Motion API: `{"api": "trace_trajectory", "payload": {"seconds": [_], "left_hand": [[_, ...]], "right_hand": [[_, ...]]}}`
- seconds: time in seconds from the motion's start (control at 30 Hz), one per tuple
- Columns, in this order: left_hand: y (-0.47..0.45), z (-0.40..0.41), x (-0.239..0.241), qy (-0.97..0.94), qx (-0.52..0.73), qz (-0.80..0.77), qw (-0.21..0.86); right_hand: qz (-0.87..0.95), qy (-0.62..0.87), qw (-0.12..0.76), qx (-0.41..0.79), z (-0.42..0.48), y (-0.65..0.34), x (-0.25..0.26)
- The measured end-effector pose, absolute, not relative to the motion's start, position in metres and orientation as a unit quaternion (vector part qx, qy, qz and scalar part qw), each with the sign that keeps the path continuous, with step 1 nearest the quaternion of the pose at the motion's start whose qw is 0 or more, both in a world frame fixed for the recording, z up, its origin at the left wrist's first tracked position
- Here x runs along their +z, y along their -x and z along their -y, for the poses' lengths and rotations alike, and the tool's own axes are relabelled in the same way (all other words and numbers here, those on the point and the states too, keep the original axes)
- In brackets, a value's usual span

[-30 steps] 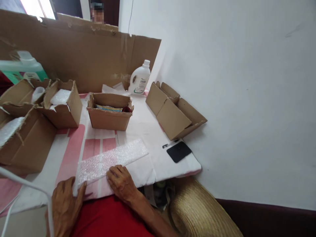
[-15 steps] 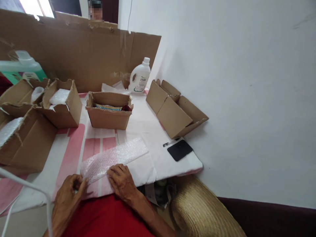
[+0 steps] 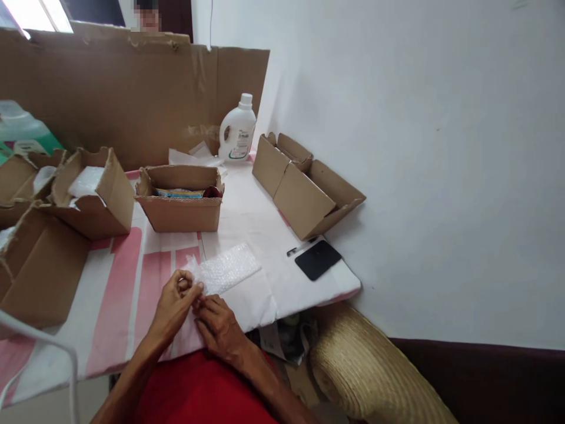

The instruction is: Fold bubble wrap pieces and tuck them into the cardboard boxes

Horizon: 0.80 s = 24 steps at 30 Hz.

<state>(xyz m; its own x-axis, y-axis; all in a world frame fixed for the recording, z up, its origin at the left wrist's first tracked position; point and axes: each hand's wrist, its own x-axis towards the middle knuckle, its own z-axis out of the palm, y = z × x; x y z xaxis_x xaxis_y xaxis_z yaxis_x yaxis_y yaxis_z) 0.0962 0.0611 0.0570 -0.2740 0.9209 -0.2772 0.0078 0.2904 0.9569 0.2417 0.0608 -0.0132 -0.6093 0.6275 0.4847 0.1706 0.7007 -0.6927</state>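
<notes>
Pinches bubble wrap point(image 3: 232, 265), lower centre of frame, in nearly closed left hand point(image 3: 175, 299), rests curled right hand point(image 3: 223, 327) of unclear grip at its near edge, and could skew it by pulling unevenly.

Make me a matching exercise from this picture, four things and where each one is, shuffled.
Things:
1. bubble wrap
2. white bottle
3. flat black object
4. woven straw item

Places:
A. standing before the cardboard panel
B. below the edge of the table
C. at the fingertips of the left hand
D. lying near the table's right corner

Pairs: 1-C, 2-A, 3-D, 4-B
</notes>
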Motion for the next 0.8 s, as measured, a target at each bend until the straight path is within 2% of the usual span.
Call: {"api": "trace_trajectory", "payload": {"seconds": [0.4, 0.63, 0.8], "left_hand": [[-0.108, -0.086, 0.031, -0.460, 0.374, -0.667, 0.451], [-0.105, -0.080, 0.030, -0.530, 0.341, -0.638, 0.443], [-0.102, -0.070, 0.032, -0.537, 0.357, -0.645, 0.410]], "right_hand": [[0.878, 0.222, 0.349, 0.241, -0.056, -0.249, -0.017], [0.786, 0.345, 0.458, 0.230, -0.065, -0.273, 0.017], [0.845, 0.368, 0.354, 0.156, -0.084, -0.271, -0.007]]}}
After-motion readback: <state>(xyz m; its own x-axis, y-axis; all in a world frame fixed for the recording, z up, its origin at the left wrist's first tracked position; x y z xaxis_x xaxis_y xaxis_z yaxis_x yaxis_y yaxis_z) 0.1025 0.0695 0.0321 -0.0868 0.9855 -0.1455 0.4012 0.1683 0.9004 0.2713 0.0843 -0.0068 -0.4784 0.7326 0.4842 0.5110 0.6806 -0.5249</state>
